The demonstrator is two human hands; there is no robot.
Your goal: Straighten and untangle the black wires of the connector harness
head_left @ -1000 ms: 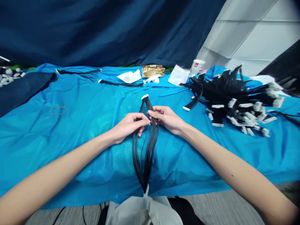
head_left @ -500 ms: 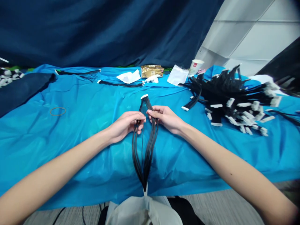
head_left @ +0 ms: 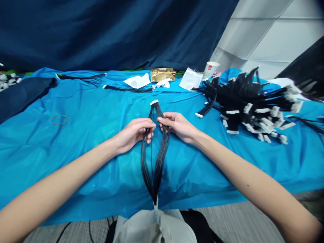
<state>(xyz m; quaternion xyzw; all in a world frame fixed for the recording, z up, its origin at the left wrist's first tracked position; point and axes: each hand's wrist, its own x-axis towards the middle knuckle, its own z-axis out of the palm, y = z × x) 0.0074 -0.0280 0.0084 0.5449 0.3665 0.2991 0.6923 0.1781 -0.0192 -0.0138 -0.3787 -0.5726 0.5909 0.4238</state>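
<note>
A black wire harness [head_left: 160, 162] runs from a white connector [head_left: 154, 102] on the table down to the table's front edge, near my clothing. Its wires are parted into two strands, with a thin single wire between them. My left hand [head_left: 135, 135] is closed around the left strand, thumb and fingers pinching close to the middle. On the other side, my right hand [head_left: 177, 126] pinches the right strand with thumb and forefinger. Both hands sit a little below the connector, fingertips almost meeting.
A large pile of black wire harnesses [head_left: 235, 98] with white connectors lies at the right. Further harnesses, a gold tissue pack [head_left: 163, 75], white papers [head_left: 191, 79] and a paper cup [head_left: 210, 70] line the back. A rubber band [head_left: 59, 119] rests at left on blue cloth [head_left: 83, 141].
The whole view has shifted slightly. Both hands keep nearly the same grip on the parted wires; the harness has barely moved.
</note>
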